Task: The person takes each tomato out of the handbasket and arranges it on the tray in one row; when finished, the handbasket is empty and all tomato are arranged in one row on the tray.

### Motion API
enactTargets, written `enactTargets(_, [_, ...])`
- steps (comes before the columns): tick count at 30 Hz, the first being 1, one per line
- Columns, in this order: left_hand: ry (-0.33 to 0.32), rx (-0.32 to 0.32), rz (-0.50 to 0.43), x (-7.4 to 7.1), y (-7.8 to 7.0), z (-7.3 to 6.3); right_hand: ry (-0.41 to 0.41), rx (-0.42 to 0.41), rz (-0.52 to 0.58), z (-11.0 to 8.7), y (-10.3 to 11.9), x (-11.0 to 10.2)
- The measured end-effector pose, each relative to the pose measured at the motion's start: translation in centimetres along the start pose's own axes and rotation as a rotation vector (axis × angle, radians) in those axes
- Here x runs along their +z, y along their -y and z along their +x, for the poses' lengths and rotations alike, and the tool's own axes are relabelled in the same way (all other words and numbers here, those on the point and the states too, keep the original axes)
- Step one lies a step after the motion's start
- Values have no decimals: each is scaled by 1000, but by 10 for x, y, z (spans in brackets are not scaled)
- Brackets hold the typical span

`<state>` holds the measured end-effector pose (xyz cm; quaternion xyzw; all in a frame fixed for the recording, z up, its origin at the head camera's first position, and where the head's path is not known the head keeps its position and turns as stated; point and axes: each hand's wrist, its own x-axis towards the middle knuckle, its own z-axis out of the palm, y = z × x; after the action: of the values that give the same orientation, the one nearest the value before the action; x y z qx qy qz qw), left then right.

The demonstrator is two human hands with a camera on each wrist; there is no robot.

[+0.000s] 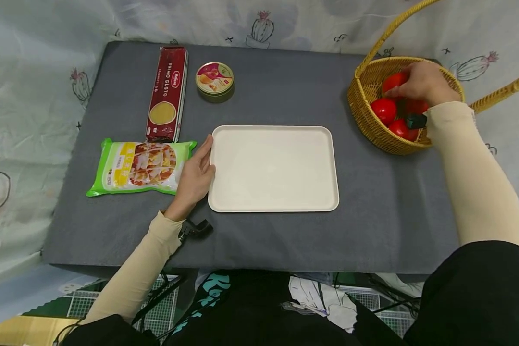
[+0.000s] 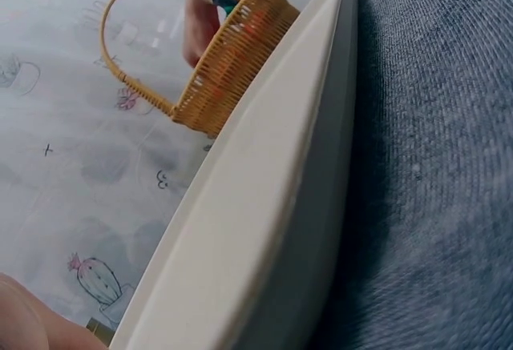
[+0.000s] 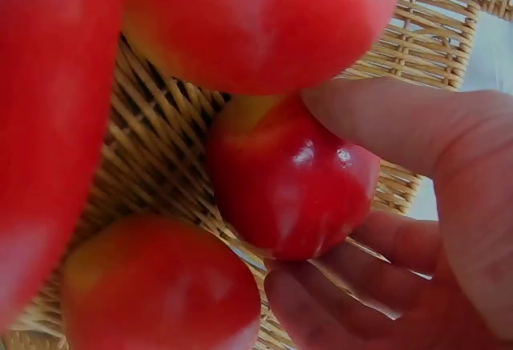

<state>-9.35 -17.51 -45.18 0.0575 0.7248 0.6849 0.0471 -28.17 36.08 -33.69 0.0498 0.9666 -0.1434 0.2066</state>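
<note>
My left hand touches the left edge of a cream rectangular tray with its fingers straight. Only a bit of that hand shows in the left wrist view, beside the tray. At the right, my right hand reaches into a wicker basket. Seen from the right wrist, its thumb and curled fingers grip a shiny red apple among other red fruit. Another red apple lies below it, and a larger red fruit is above.
Left of the tray lies a green-edged food bag, touching a dark red Primo Gusto box. A round tin stands beside the box. The basket's tall handle arches upward. The grey table's front edge is close to the person.
</note>
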Motion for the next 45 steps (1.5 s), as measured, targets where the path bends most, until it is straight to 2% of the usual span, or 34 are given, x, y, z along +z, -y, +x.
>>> enactTargets(4, [5, 1, -3, 1, -1, 0, -80, -33, 33, -22, 13, -8])
enactTargets(8, [11, -2, 1, 1, -1, -1, -248, -139, 84, -67, 42, -7])
enactTargets(12, [17, -1, 14, 0, -1, 0, -381, -316, 83, -119, 86, 18])
enactTargets(14, [17, 0, 19, 0, -1, 1, -389, -417, 72, -138, 112, 36])
enactTargets(16, [15, 2, 21, 1, -1, 3, -368, -518, 62, -148, 136, 57])
enactTargets(20, [23, 21, 16, 5, 1, 9, -264, -674, 45, -149, 179, 99])
enactTargets(22, [28, 29, 20, 7, 2, 12, -207, -720, 34, -144, 199, 119])
enactTargets(25, [24, 27, 36, 11, 4, 14, -136, -752, 16, -135, 225, 145])
enactTargets(29, [22, 14, 41, 15, 5, 17, -79, -749, -39, -126, 249, 167])
enactTargets(33, [26, 13, 46, 17, 5, 19, -58, -755, -83, -121, 262, 181])
enactTargets(37, [25, 17, 43, 17, 5, 20, -52, -769, -104, -119, 266, 191])
enactTargets(45, [21, 10, 2, 15, 7, 20, -78, -771, -108, -122, 265, 195])
